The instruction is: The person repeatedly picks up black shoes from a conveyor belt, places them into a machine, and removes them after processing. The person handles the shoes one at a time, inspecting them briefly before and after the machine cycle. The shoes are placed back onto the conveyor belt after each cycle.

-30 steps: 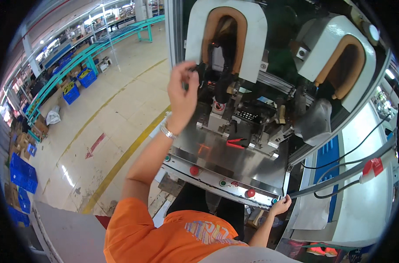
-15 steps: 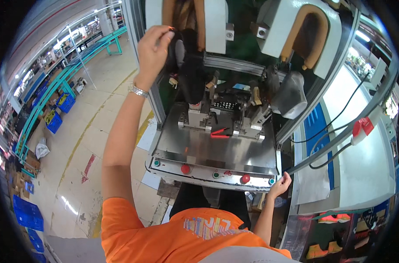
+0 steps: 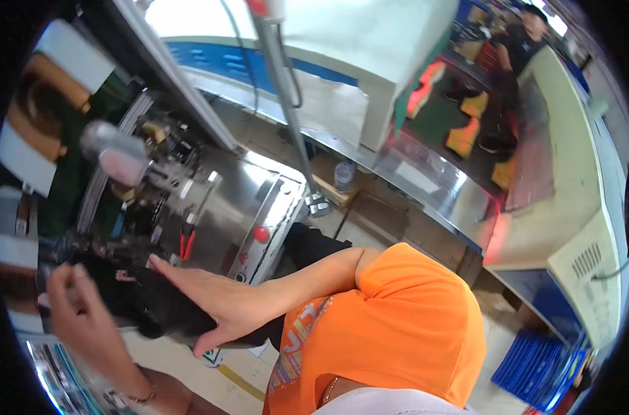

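Observation:
A black shoe upper [image 3: 152,299], soft-looking and partly blurred, lies at the left side of the machine's metal table. Across it my right hand [image 3: 221,297] is laid, thumb on the near side and forefinger stretched along the far side; the other fingers are hidden. My left hand [image 3: 86,321] is beside the upper's far-left end with its fingers bent. Motion smears those fingers, and whether they touch the upper is unclear. A grey shoe form [image 3: 121,159] stands on the machine beyond. Red-handled pliers [image 3: 186,242] rest on the metal table.
The machine's front panel carries a red button [image 3: 261,234]. A metal post [image 3: 280,76] rises beside its corner. Another large pale machine [image 3: 577,187] stands at right, with orange-yellow shoes [image 3: 463,135] on a belt and a person [image 3: 525,45] behind. Blue crates [image 3: 535,373] stand lower right.
The view has swung to the right. My right hand has left the panel's right corner and reached across to the black upper. My left hand has come down from the pads above.

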Tool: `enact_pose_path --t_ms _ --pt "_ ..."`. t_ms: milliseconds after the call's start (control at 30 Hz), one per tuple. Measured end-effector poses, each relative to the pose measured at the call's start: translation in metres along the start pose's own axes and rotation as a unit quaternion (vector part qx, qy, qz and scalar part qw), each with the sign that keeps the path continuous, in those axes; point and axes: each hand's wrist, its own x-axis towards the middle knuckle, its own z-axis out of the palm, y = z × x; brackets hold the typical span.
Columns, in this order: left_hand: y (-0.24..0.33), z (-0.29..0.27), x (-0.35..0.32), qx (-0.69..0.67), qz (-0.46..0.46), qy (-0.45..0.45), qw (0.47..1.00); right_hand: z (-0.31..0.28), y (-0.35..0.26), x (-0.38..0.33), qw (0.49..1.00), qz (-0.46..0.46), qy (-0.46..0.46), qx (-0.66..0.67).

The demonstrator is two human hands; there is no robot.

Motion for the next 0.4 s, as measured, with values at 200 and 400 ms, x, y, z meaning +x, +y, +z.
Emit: enact_pose_path --t_ms 200,400 --pt "0.143 0.071 0.005 -0.279 0.203 -0.067 0.936 -0.055 -0.004 -0.042 0.936 0.163 0.282 0.131" --pt "0.198 0.085 -0.005 -0.467 0.262 -0.150 0.831 -0.145 -0.036 -0.093 0.803 0.178 0.368 0.434"
